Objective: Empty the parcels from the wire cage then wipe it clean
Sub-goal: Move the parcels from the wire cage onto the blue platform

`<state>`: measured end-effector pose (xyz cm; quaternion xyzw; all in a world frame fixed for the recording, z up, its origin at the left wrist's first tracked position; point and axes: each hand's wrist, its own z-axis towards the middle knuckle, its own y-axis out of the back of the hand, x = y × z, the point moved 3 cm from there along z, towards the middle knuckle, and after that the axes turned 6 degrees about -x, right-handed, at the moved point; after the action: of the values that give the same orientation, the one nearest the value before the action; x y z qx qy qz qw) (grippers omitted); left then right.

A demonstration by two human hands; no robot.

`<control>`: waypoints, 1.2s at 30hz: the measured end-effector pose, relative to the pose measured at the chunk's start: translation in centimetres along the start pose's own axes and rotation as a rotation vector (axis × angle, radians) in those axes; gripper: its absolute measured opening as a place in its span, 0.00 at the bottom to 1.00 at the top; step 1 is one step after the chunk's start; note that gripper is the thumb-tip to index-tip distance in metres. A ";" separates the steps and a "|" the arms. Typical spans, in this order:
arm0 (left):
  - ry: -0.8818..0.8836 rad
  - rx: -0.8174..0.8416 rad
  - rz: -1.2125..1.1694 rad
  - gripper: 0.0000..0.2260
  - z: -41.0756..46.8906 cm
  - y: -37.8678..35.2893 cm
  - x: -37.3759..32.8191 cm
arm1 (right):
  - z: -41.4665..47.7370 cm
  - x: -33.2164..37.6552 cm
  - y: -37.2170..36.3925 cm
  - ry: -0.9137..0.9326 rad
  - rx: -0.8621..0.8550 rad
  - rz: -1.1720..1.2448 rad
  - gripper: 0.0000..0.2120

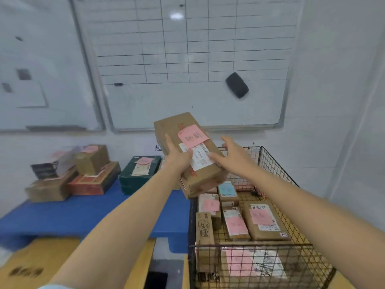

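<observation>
Floor space nearest to the person is taken by yellowish cartons (41, 263) on the left and by the wire cage (260, 245) on the right, and the cage is far from empty. About six parcels show in it, among them a wide one with a pink note (264, 222) and a narrow one with a drawing (205, 230), packed touching one another. Above its far left corner the brown box (208, 176) is in the air, tilted, already clear of the rim. The left hand (177, 157) grips it from the left side with the thumb along the top. The right hand (233, 155) has its fingers straight and spread beside the right edge, the thumb near the white label (whether it carries any weight I cannot tell). So I judge the emptying to be well begun but not half done, and the wiping not started; I see no cloth in view. Beyond the left arm the blue counter (83, 211) bears parcels along its far edge: a green box (139, 172), a red one (93, 180) and brown ones (48, 190) stacked near the wall. Its front part is bare, so I would expect the box to find room there. Farthest, a whiteboard (187, 59) with a ruled grid hangs on the wall, a dark eraser (237, 85) stuck on it.
</observation>
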<state>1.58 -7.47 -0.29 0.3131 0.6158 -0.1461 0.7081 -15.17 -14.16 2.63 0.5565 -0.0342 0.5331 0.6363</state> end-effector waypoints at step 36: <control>0.618 -0.314 -0.208 0.41 6.1 14.3 20.2 | -1.9 7.2 -30.0 -0.032 0.122 -0.025 0.30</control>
<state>18.83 3.19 -15.69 0.1658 0.8442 -0.0194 0.5093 8.38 -2.45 -13.69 0.6030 -0.0049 0.5172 0.6074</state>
